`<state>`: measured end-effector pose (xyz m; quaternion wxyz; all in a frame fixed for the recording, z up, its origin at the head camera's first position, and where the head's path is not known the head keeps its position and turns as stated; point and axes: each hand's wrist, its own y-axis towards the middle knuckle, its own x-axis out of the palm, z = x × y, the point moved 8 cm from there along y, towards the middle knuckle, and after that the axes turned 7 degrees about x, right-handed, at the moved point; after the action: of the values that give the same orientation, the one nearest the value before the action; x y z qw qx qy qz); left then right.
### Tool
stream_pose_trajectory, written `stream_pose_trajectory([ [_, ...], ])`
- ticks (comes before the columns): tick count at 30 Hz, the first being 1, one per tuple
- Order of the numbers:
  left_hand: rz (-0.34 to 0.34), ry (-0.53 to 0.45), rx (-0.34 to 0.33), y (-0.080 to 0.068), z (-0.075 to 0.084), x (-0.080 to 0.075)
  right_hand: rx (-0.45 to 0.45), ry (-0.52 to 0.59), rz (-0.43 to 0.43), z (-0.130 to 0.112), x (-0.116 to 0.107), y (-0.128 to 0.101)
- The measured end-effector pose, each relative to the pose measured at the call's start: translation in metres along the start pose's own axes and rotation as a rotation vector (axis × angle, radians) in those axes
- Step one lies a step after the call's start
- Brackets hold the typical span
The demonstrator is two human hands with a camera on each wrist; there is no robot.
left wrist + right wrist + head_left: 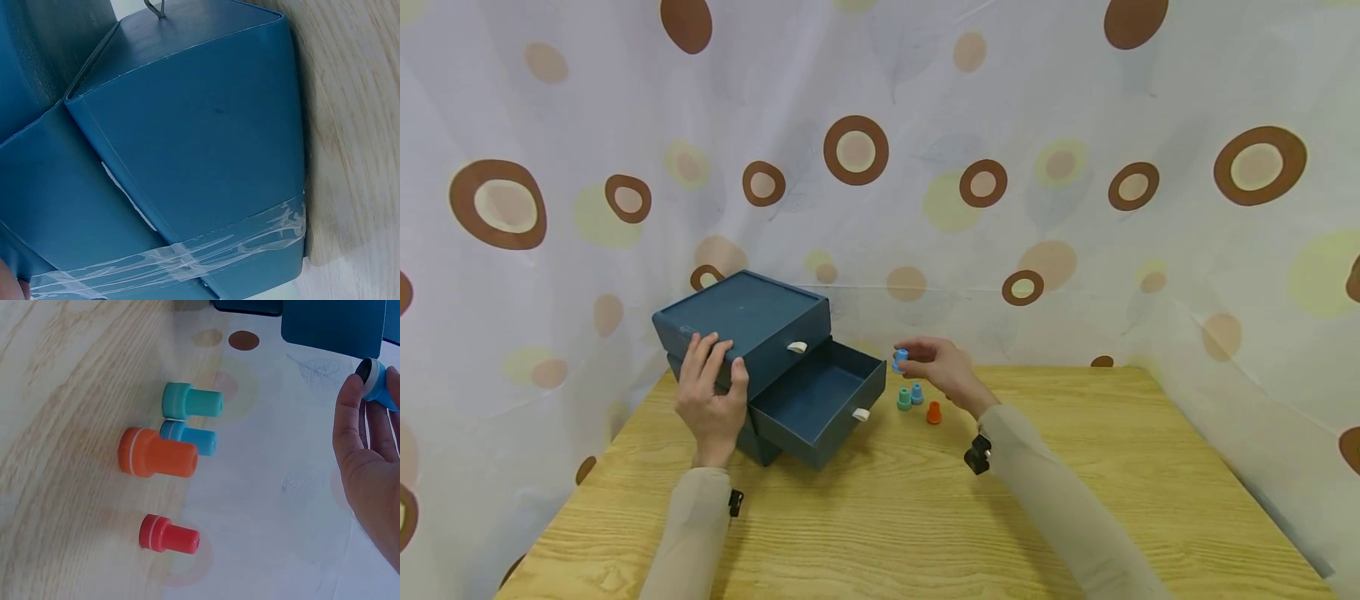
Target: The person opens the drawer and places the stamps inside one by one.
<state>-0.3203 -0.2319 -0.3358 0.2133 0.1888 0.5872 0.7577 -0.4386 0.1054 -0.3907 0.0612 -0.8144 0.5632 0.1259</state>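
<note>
My right hand [946,367] pinches a light blue toy stamp [373,380] above the table, close to the right of an open drawer [820,390]. The stamp's dark, white-ringed underside shows in the right wrist view. Below the hand, a green stamp [192,400], another blue stamp [199,440] and an orange stamp [157,452] stand on the table; a red stamp [169,534] stands a little apart. At the left, my left hand [711,400] rests on the dark blue drawer cabinet [741,312], fingers over its top edge.
The pulled-out drawer juts over the wooden table [880,533] toward the right and has a white pull tab [861,414]. Clear tape [181,259] runs round the cabinet's side. A patterned curtain [1075,100] hangs behind and at both sides.
</note>
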Motion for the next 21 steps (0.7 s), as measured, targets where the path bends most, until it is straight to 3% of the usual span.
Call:
stream_pose_trajectory([
  [21,0.008,-0.019,0.005,0.000,0.002,0.000,-0.060,0.027,-0.016,-0.026,0.007,0.004],
])
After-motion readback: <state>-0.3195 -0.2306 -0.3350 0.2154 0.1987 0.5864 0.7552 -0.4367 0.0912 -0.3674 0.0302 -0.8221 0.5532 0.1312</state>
